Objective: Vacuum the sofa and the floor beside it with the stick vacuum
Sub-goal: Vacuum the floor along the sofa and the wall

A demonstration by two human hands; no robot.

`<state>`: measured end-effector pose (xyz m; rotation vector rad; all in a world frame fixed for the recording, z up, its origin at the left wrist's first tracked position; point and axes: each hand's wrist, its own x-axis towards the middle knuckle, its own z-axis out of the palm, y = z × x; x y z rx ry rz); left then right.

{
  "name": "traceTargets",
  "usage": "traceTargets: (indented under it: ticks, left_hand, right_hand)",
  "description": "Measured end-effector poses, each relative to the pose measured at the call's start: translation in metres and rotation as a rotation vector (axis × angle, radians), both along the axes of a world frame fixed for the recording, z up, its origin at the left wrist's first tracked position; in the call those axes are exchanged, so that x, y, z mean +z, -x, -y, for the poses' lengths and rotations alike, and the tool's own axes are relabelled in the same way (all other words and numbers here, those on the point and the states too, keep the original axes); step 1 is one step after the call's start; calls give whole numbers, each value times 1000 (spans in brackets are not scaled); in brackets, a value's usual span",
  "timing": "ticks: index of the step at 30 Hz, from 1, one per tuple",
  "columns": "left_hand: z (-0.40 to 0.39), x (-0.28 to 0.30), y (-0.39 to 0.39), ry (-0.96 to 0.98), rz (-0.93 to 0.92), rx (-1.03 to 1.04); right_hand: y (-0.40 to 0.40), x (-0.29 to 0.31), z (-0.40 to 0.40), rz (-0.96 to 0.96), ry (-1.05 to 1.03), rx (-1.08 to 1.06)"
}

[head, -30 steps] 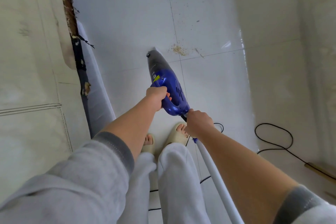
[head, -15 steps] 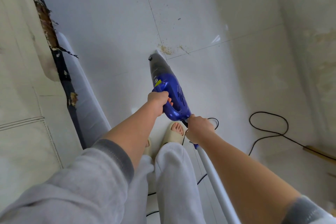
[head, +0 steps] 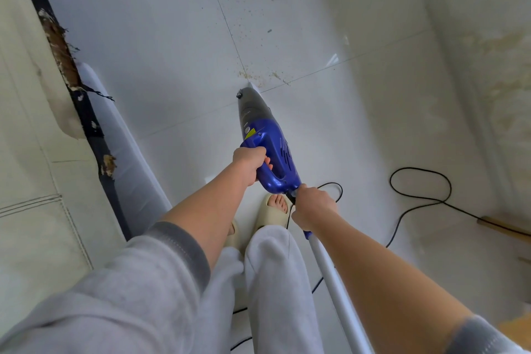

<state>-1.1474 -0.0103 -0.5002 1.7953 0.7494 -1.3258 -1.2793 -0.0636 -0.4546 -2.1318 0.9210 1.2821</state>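
Blue plastic was gripped in two places, so that the stick vacuum could be both pushed and steered. The loop handle was wrapped by the curled fingers of the left hand, which sat forward on the motor body, while the joint just behind it, where the white pole began, was clenched by the right hand. Both arms were held out nearly straight, sleeves pushed back from the forearms. Ahead of the forward grip the grey dust cup tapered to a nozzle, which was set at the near edge of the crumbs scattered on the tiled floor (contact with the tile could not be made out). Left of the hands ran the sofa, its edge torn. The power cord was left trailing right of the rear grip, presumably clear of the nozzle's path.
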Motion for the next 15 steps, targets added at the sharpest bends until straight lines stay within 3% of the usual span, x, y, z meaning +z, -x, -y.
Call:
traceTargets:
  ticks: [15]
  left_hand:
    - [15,0,16,-3,0,-64]
  right_hand:
    - [20,1,6,0,2,-78]
